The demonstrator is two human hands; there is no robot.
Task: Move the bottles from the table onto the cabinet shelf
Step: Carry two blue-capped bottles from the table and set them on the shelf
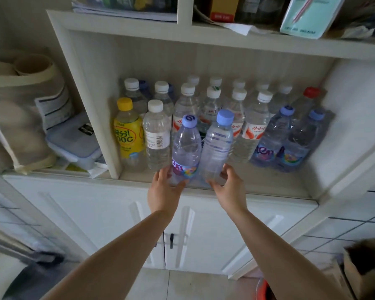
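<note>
At the cabinet shelf point(268, 187) edge, left hand point(164, 187) and right hand point(230, 185) are each gripping a light, slick, squeezable bottle low: the labelled bottle point(185, 148) and the clear bottle point(217, 146).

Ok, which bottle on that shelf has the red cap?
The clear bottle at the back right of the cabinet shelf, behind the two blue-capped ones; no other cap is red.
</note>
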